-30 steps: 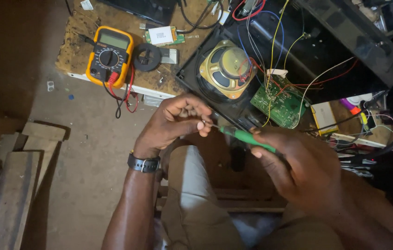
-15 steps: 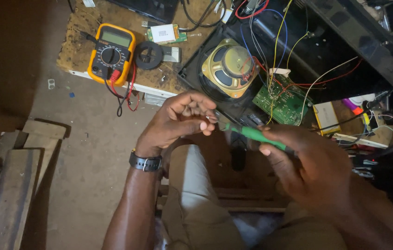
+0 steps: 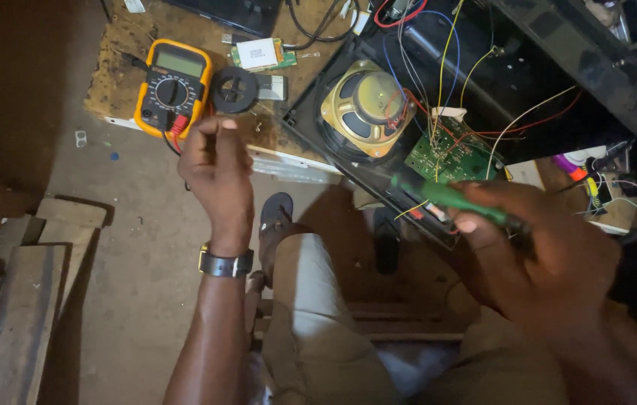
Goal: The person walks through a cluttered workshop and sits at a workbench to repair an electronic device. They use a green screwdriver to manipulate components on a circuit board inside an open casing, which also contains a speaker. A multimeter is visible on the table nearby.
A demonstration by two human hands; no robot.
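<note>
My right hand [image 3: 551, 247] grips a green-handled tool [image 3: 457, 199], its tip pointing left toward a green circuit board [image 3: 450, 154] with many coloured wires. A round gold speaker [image 3: 367, 109] sits in the black casing [image 3: 311, 120] beside that board. My left hand [image 3: 217, 169], with a black wristwatch, is raised near the bench edge, fingers curled together. It sits just below a yellow multimeter [image 3: 172, 86] and a black spool [image 3: 234, 88]. I cannot see anything held in the left hand.
A small green module [image 3: 258, 54] lies on the worn wooden bench [image 3: 127, 45]. Wooden planks [image 3: 30, 292] lie at lower left on the dirt floor. My sandalled foot [image 3: 277, 214] and a wooden stool [image 3: 363, 319] are below. More wires and parts crowd the right side.
My left hand has moved away from the tool's tip, up and left toward the multimeter. My right hand keeps the green tool, now a little to the right.
</note>
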